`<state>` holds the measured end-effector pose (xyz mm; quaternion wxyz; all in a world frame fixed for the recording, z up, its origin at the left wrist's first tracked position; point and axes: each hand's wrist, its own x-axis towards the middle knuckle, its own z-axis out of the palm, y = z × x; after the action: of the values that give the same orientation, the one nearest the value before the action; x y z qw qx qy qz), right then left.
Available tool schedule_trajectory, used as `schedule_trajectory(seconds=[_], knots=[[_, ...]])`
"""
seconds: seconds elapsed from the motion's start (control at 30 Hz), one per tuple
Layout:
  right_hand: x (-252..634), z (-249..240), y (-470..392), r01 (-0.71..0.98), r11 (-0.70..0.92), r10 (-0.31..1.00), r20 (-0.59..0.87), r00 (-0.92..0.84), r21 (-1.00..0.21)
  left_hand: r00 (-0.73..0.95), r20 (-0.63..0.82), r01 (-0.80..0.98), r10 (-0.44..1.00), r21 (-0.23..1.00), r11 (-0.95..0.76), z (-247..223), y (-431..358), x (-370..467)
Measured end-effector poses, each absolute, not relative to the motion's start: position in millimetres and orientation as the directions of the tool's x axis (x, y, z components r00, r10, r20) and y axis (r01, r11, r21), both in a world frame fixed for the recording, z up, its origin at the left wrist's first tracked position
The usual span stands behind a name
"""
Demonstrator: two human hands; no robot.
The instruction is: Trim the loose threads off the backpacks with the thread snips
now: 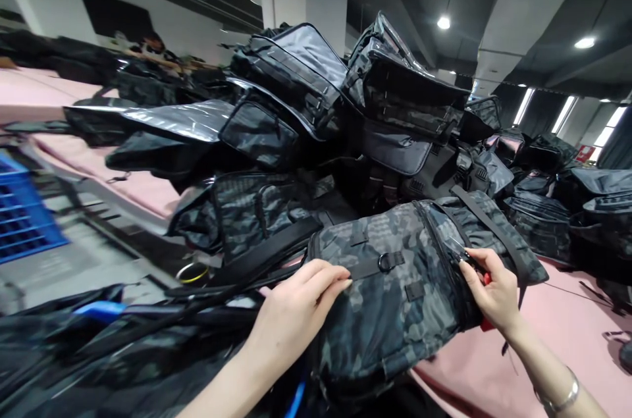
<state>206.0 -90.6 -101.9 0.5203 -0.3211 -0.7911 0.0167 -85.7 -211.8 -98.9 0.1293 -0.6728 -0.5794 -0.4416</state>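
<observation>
A dark camouflage backpack [385, 313] lies in front of me, its front panel facing up. My left hand [309, 293] is closed, thumb and fingertips pinching at the end of a black webbing strap [364, 269] that runs to a black D-ring [388, 262]. At the bag's right end, my right hand [494, 289] is closed around small red-handled scissors [488, 278], partly hidden by the fingers. Their metal tips point up and left, close to the zipper seam [439, 247]. A dark strap [488, 227] crosses the bag's top section beyond that hand.
Camouflage backpacks [296, 82] are piled high behind, with more bags [538, 214] at the right. Pink table surface [553, 319] shows below them. A blue plastic crate [27, 207] stands at the left. Dark bags [123, 365] fill the lower left. Another person [155, 49] is far back.
</observation>
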Motion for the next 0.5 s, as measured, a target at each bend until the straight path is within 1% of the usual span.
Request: schedule_trajectory(seconds=[0.1,0.17,0.2,0.27,0.33,0.4,0.5], knots=[[205.1,-100.8,-94.5,0.485,0.793,0.534,0.804,-0.261,-0.369,-0.138,0.6,0.917,0.788,0.377,-0.127,-94.6,-206.6,-81.9],[205.3,-100.2,-96.5,0.479,0.793,0.538,0.801,-0.262,-0.376,-0.193,0.521,0.909,0.831,0.414,-0.048,-92.8,-205.3,-80.0],[205.6,-99.8,-97.1,0.477,0.792,0.541,0.8,-0.261,-0.381,-0.214,0.497,0.896,0.841,0.443,-0.034,-92.1,-205.3,-79.6],[206.7,-98.8,-97.7,0.47,0.791,0.547,0.798,-0.254,-0.392,-0.238,0.479,0.843,0.845,0.534,-0.065,-91.1,-207.0,-80.4],[207.4,-97.0,-98.6,0.462,0.785,0.56,0.792,-0.244,-0.412,-0.273,0.468,0.734,0.84,0.666,-0.133,-90.8,-210.5,-82.5],[205.9,-94.3,-102.0,0.455,0.772,0.584,0.777,-0.233,-0.444,-0.342,0.439,0.573,0.831,0.798,-0.186,-91.0,-215.2,-84.0],[194.6,-89.3,-115.0,0.425,0.772,0.606,0.75,-0.265,-0.473,-0.461,0.357,0.341,0.812,0.917,-0.209,-91.4,-221.4,-81.3]])
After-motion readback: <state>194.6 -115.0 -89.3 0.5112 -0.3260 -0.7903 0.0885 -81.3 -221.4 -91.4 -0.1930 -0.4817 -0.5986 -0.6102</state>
